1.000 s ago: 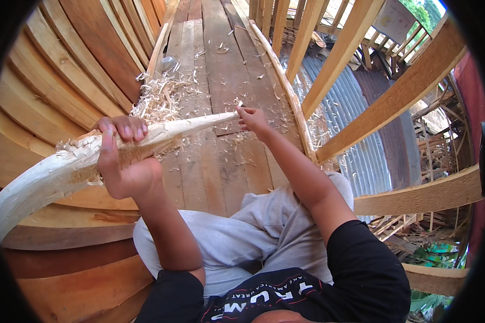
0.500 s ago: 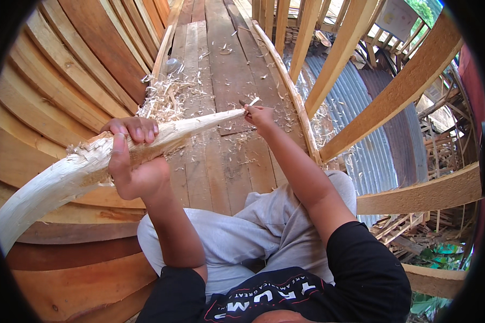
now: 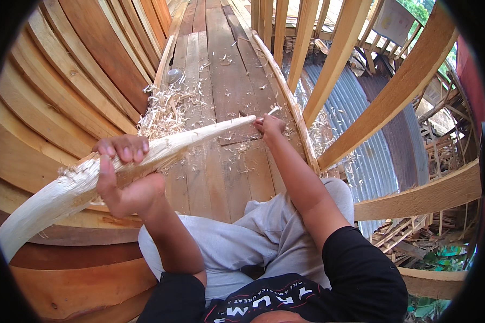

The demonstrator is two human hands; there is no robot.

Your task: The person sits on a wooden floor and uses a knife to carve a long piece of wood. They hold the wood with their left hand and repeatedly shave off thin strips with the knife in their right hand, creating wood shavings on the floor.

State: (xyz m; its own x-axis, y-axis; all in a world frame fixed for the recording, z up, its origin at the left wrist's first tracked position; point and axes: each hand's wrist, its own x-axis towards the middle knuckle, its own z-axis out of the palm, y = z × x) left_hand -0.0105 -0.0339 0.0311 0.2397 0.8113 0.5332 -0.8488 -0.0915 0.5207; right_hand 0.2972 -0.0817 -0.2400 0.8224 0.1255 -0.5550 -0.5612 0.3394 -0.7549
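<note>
A long, curved, pale stripped pole (image 3: 194, 136) runs from the lower left up to a thin tip in the middle. My left hand (image 3: 126, 172) is wrapped round its thicker, rough-surfaced part, thumb on the near side and fingers over the top. At the thin end my right hand (image 3: 271, 125) is closed, its fingers at the tip. What it holds is mostly hidden. A small dark point (image 3: 242, 114) shows just left of these fingers, and a pale sliver of wood (image 3: 275, 110) sticks up beside them.
Wood shavings (image 3: 164, 107) are heaped along the left of the plank floor (image 3: 229, 81). A small clear container (image 3: 173, 76) stands by them. Curved planks (image 3: 37, 113) form the left side. Upright timbers (image 3: 337, 51) line the right, with corrugated metal sheets (image 3: 345, 118) beyond.
My right hand has moved a little to the right, and the pale sliver beside it too. My left hand, still round the pole, has shifted slightly left and down. The view has tipped slightly.
</note>
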